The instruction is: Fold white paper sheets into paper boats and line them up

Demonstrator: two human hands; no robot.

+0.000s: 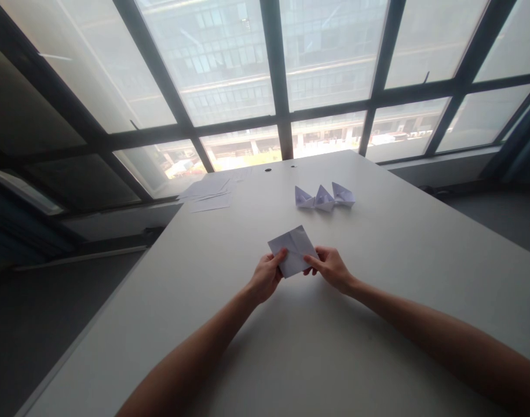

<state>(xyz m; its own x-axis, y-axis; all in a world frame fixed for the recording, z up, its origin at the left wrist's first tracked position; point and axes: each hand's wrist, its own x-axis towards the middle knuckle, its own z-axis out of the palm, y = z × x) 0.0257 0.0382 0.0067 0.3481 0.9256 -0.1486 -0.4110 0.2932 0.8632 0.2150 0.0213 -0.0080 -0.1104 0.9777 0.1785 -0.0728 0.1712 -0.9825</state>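
Observation:
Between my two hands is a small folded white paper (294,243), roughly square with a crease across its face, held above the table. My left hand (268,274) pinches its left edge, thumb on top and fingers underneath. On the other side, my right hand (331,268) grips the right edge, its thumb resting on the face and some fingertips showing below. Farther off, to the right of the paper, three folded paper boats (324,198) stand side by side in a row.
A white table (399,301) spreads out beneath my arms. Several loose sheets of paper (212,194) lie overlapping at its far left. A round dark hole (267,170) is in the tabletop near the far edge. Beyond the table rises a wall of dark-framed windows (282,81).

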